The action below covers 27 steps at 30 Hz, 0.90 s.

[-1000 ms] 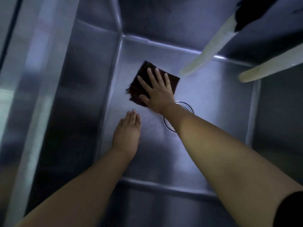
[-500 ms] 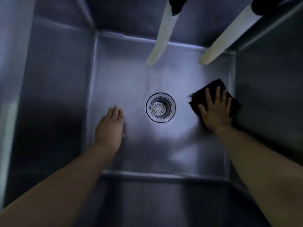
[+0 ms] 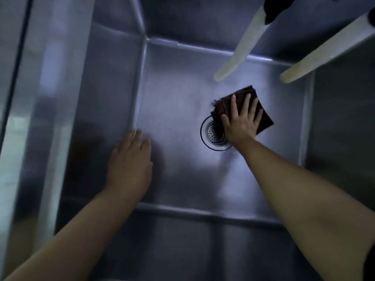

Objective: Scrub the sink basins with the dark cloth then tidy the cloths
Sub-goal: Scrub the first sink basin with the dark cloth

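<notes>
While the right hand [image 3: 241, 120] presses flat with spread, straight fingers on the dark cloth [image 3: 261, 114], the cloth lies on the basin [image 3: 174, 110] floor, touching the drain [image 3: 213, 134] and covering its far right edge. The left hand [image 3: 129, 165] rests open, fingers together, on the floor well left of the drain. Two pale hoses [image 3: 239, 51] hang beyond the drain.

Single head view, close, looking steeply down into sink basin [image 3: 113, 98].
</notes>
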Each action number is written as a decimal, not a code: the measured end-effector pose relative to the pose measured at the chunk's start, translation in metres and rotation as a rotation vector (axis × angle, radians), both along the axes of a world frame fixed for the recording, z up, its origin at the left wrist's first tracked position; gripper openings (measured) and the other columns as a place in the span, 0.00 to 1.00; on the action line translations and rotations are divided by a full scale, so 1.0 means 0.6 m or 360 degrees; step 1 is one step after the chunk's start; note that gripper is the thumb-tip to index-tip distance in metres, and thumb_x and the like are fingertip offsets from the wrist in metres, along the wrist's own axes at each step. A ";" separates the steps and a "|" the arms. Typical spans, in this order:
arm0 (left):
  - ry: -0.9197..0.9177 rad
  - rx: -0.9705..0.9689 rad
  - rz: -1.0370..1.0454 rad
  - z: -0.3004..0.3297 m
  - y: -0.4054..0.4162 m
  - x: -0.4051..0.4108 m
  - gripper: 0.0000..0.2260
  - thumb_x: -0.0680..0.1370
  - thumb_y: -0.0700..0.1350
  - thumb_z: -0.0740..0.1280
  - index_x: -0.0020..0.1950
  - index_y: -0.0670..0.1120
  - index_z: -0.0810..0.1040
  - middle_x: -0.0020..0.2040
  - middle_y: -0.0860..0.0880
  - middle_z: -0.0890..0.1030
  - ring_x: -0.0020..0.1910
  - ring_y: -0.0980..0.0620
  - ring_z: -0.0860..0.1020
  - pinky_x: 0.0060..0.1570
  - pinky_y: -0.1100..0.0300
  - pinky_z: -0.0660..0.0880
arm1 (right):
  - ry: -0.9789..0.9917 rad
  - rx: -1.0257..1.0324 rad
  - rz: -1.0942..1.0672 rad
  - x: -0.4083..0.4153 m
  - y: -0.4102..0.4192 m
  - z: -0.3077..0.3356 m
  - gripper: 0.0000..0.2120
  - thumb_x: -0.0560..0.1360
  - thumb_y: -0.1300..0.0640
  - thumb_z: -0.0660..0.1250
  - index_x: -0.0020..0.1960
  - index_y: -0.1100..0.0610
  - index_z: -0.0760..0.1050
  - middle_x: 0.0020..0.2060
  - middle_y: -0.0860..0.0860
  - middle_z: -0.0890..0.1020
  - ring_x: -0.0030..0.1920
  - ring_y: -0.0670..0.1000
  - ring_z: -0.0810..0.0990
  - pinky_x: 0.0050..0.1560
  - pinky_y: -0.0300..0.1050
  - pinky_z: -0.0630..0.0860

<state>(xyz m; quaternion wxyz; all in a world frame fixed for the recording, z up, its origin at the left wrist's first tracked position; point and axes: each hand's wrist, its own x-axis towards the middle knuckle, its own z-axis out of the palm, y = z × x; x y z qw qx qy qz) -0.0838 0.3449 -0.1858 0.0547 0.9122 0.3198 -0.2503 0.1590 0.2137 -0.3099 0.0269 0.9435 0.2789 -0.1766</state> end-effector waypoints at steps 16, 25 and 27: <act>-0.0026 -0.0130 0.0255 -0.020 0.005 -0.015 0.16 0.78 0.37 0.56 0.65 0.43 0.71 0.65 0.45 0.72 0.65 0.45 0.69 0.56 0.52 0.70 | 0.0102 0.0124 0.1171 -0.232 0.123 -0.011 0.33 0.77 0.40 0.56 0.77 0.48 0.50 0.77 0.59 0.49 0.76 0.62 0.44 0.73 0.61 0.40; 0.0073 -0.0115 0.0298 -0.020 0.009 -0.019 0.14 0.77 0.36 0.57 0.60 0.43 0.73 0.60 0.45 0.75 0.62 0.45 0.72 0.52 0.52 0.73 | 0.0010 0.0000 0.1110 -0.130 0.039 -0.006 0.32 0.77 0.40 0.52 0.77 0.49 0.49 0.77 0.58 0.49 0.76 0.61 0.45 0.74 0.59 0.42; 0.0059 -0.0113 0.0302 -0.024 0.010 -0.017 0.14 0.77 0.35 0.58 0.60 0.43 0.73 0.60 0.44 0.75 0.62 0.45 0.72 0.52 0.52 0.73 | -0.0002 -0.0060 0.1019 -0.133 0.051 -0.006 0.32 0.78 0.40 0.52 0.77 0.49 0.44 0.77 0.58 0.44 0.76 0.61 0.41 0.73 0.58 0.36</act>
